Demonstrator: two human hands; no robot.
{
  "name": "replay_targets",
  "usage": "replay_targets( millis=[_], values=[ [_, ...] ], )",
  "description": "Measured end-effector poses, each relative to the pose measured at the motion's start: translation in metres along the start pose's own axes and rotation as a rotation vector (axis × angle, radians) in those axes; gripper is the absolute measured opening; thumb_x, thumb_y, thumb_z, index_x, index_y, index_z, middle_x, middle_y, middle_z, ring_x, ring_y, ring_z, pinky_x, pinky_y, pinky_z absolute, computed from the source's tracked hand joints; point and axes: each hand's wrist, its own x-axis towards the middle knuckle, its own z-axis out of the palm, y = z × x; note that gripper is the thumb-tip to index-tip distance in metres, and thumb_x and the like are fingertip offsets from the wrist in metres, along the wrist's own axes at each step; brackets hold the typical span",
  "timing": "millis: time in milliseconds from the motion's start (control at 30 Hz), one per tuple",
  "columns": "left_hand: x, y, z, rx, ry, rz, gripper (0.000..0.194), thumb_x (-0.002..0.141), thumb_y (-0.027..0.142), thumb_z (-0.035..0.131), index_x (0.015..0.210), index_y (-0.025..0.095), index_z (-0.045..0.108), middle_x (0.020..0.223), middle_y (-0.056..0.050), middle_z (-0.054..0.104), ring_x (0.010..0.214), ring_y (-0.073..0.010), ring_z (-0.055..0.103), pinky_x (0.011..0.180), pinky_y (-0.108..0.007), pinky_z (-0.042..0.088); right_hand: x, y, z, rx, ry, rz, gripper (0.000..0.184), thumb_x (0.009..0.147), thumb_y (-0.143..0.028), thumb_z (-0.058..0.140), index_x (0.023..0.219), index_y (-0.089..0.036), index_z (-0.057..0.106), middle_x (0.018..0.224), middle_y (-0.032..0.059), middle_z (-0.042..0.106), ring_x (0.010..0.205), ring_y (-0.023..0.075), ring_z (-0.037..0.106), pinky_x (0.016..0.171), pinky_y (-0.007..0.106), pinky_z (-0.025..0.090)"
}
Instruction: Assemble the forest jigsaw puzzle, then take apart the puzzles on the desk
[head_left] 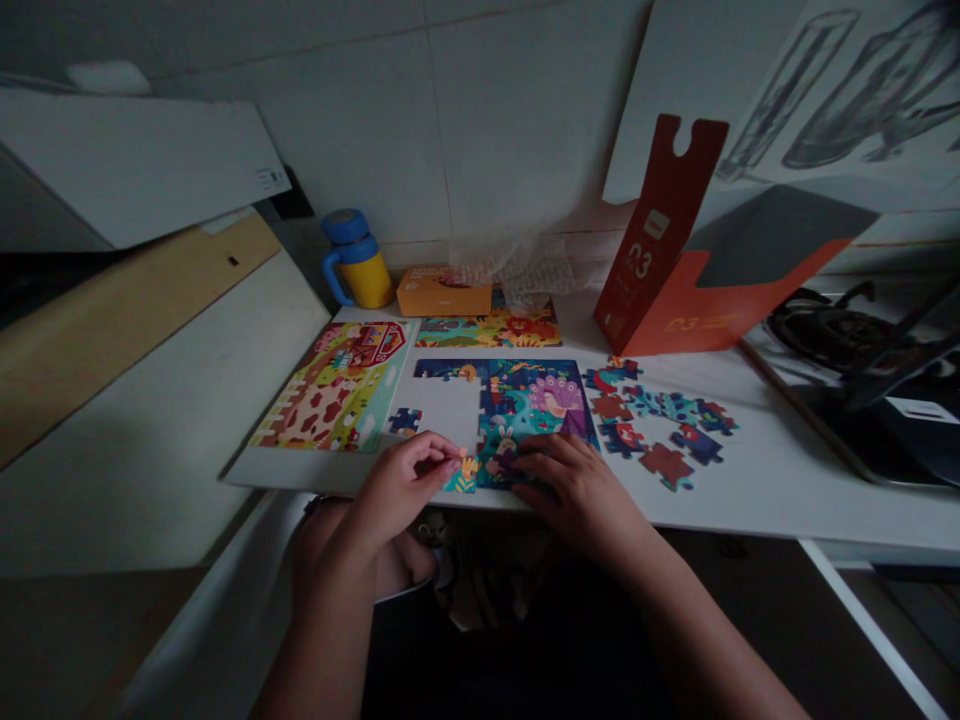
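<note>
My left hand (409,480) pinches a puzzle piece (466,472) with a yellow plant on teal, at the lower left edge of a partly joined jigsaw puzzle (517,395). Whether that piece is locked in, I cannot tell. My right hand (574,480) lies with fingers stretched over the puzzle's lower right, hiding part of it beside a white rabbit picture. A dark loose piece (406,421) lies left of the puzzle, near the gap in its left side. To the right, several loose pieces (664,460) are scattered on the white table (780,480).
A joined giraffe puzzle (330,400) lies left, and a lion puzzle (487,330) lies behind. Along the wall stand a blue-and-yellow bottle (364,265), an orange box (442,295), bubble wrap (529,275) and an open red-orange box (652,290). A black stove (862,370) is at right.
</note>
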Motion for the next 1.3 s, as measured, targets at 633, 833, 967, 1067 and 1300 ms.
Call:
replay_targets(
  millis=[633,833,967,1067,1300],
  values=[
    [0.009,-0.001,0.003,0.176,0.042,0.002,0.016,0.093,0.037,0.072,0.101,0.023,0.071,0.091,-0.002,0.075,0.081,-0.0171,0.067,0.071,-0.027,0.051,-0.005,0.0,0.003,-0.051,0.007,0.011,0.023,0.101,-0.033,0.066,0.123,-0.027,0.073,0.131,0.0087,0.07,0.115,0.0293,0.066,0.099,0.05,0.055],
    [0.009,0.004,0.003,0.351,0.088,0.026,0.015,0.091,0.036,0.075,0.097,0.022,0.071,0.09,-0.001,0.074,0.071,-0.0144,0.061,0.066,-0.026,0.047,-0.005,0.0,0.004,-0.051,0.003,0.009,0.023,0.102,-0.034,0.066,0.123,-0.027,0.072,0.132,0.0085,0.069,0.115,0.0292,0.066,0.1,0.05,0.055],
    [0.01,0.006,0.004,0.439,0.128,0.059,0.014,0.09,0.035,0.076,0.09,0.022,0.07,0.091,-0.001,0.073,0.068,-0.0135,0.058,0.066,-0.026,0.045,-0.004,-0.002,0.002,-0.052,0.005,0.014,0.023,0.102,-0.032,0.067,0.123,-0.027,0.072,0.131,0.009,0.07,0.115,0.0293,0.066,0.098,0.05,0.055],
    [0.012,0.003,0.005,0.458,0.134,0.069,0.017,0.09,0.039,0.076,0.091,0.022,0.071,0.091,-0.001,0.073,0.067,-0.0139,0.058,0.065,-0.027,0.045,-0.004,-0.004,0.0,-0.045,0.011,0.019,0.024,0.101,-0.032,0.067,0.123,-0.028,0.073,0.131,0.0092,0.07,0.114,0.0293,0.066,0.097,0.05,0.056],
    [0.014,0.003,0.009,0.492,0.125,0.082,0.019,0.092,0.042,0.074,0.091,0.024,0.07,0.093,-0.001,0.075,0.076,-0.0166,0.066,0.069,-0.028,0.049,-0.004,-0.002,0.0,-0.044,0.018,0.017,0.024,0.101,-0.033,0.067,0.123,-0.027,0.073,0.132,0.009,0.07,0.115,0.0293,0.066,0.098,0.049,0.056]
  ],
)
